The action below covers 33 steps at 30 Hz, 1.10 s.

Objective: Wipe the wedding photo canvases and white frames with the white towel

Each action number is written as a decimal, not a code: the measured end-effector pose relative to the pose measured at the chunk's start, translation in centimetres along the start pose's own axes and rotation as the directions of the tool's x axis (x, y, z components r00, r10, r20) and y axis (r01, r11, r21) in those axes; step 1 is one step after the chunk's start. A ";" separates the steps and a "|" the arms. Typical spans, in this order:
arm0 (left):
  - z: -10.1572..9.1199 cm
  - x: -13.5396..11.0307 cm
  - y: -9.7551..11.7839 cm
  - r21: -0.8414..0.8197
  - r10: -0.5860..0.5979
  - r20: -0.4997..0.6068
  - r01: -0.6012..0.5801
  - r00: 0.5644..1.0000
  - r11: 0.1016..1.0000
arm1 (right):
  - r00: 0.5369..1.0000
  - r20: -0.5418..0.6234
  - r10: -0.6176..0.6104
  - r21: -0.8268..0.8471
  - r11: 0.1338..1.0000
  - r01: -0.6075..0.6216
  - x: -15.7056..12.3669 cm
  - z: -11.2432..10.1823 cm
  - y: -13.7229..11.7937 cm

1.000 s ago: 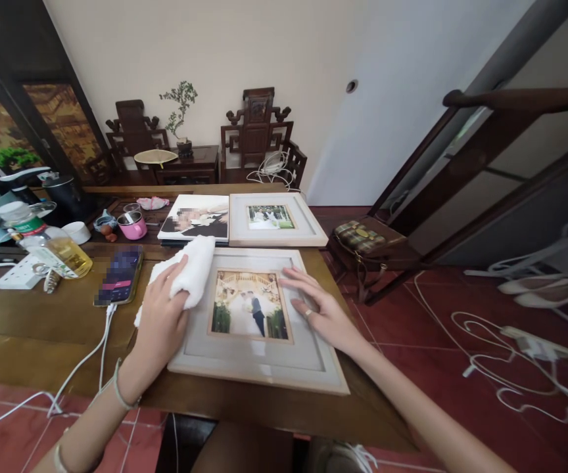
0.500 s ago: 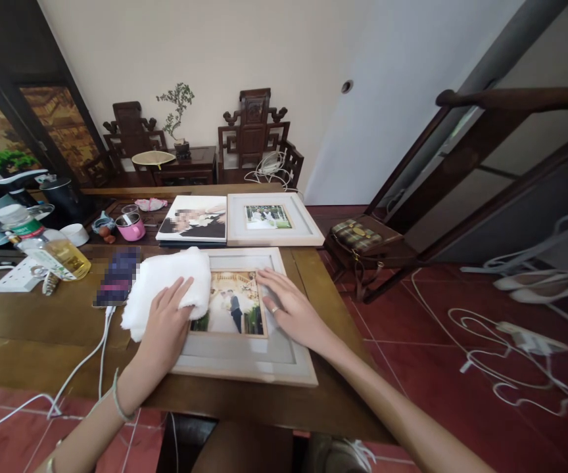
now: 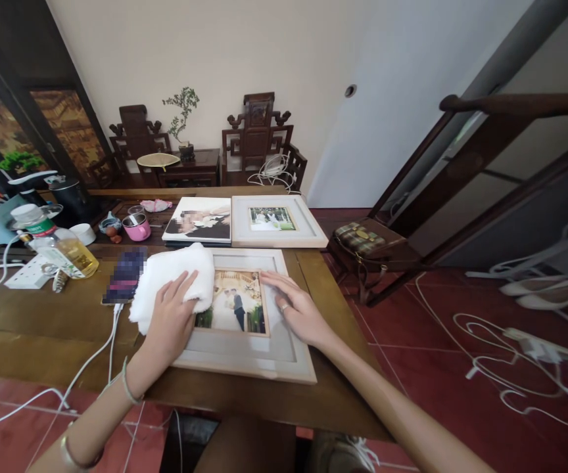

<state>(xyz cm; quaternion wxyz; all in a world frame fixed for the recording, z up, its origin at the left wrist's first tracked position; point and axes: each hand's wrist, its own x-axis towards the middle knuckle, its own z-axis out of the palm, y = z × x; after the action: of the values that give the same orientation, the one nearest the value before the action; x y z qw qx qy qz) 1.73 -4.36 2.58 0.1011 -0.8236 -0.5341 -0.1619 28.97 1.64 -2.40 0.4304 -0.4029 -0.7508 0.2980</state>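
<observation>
A light wooden picture frame (image 3: 259, 364) with a wedding photo lies flat on the brown wooden table (image 3: 42, 328) right in front of me. My left hand (image 3: 170, 322) lies flat, fingers stretched out, on a white cloth (image 3: 165, 279) that covers the frame's left side. My right hand (image 3: 296, 309) rests flat with fingers apart on the frame's right side, beside the photo; it wears a ring.
Behind lie a second framed photo (image 3: 277, 222) and an unframed print (image 3: 199, 220). To the left are a phone (image 3: 125, 276) on a white cable, an oil bottle (image 3: 70, 253), a pink cup (image 3: 136, 226) and a power strip (image 3: 27, 274). Cables trail over the red floor at right.
The frame slid left and toward me under both hands. My left hand went from gripping the bunched cloth to pressing it flat on the frame's left part.
</observation>
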 end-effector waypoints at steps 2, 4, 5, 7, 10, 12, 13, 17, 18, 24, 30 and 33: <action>-0.2 0.4 -0.5 -0.036 -0.002 -0.031 0.001 1.000 0.999 | 1.000 0.010 -0.002 -0.040 0.999 0.002 -0.1 0.0 0.1; -0.5 1.2 -1.5 -0.083 -0.032 -0.094 0.025 0.995 0.996 | 1.000 0.027 -0.003 -0.084 0.996 0.006 -0.1 0.1 0.1; -0.7 1.9 -2.0 -0.103 -0.050 -0.132 0.036 0.990 0.994 | 0.999 0.034 -0.005 -0.103 0.995 0.009 -0.1 0.1 0.1; -0.9 3.4 -2.9 -0.116 -0.044 -0.183 0.023 0.982 0.993 | 0.999 0.044 -0.010 -0.131 0.991 0.015 -0.1 0.1 0.1; -0.7 5.6 -3.4 -0.077 0.103 -0.097 -0.110 0.990 0.991 | 0.999 0.054 -0.005 -0.157 0.988 0.013 -0.1 0.1 0.0; -0.2 6.1 -3.0 -0.044 0.199 0.056 -0.197 0.978 0.979 | 0.998 0.061 0.010 -0.169 0.986 0.001 0.0 0.1 0.0; 0.0 6.0 -2.7 -0.028 0.227 0.127 -0.226 0.966 0.974 | 0.998 0.065 0.016 -0.173 0.985 -0.004 0.0 0.1 0.0; 0.4 3.4 -0.7 0.031 0.256 0.249 -0.272 0.934 0.962 | 0.997 0.081 0.007 -0.187 0.982 0.008 0.0 0.0 -0.2; 0.2 2.3 -0.1 0.040 0.259 0.256 -0.278 0.932 0.960 | 0.996 0.088 0.000 -0.194 0.981 0.017 0.1 0.0 -0.2; -2.6 -3.4 4.2 0.028 0.318 0.217 -0.332 0.923 0.943 | 0.993 0.121 -0.011 -0.246 0.968 0.041 0.2 0.0 -0.6; -2.5 -1.1 3.4 -0.001 0.235 0.207 -0.240 0.950 0.971 | 0.987 0.157 -0.025 -0.264 0.962 0.066 0.2 -0.2 -0.5; -1.0 2.5 0.2 0.025 0.178 0.176 -0.185 0.968 0.982 | 0.986 0.166 -0.030 -0.258 0.963 0.073 0.1 -0.3 -0.5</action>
<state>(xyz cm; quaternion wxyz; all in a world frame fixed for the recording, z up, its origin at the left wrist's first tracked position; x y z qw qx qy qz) 2.69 -2.64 4.43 0.0856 -0.8777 -0.4663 -0.0690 29.06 1.57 -1.82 0.3189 -0.4115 -0.8260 0.2160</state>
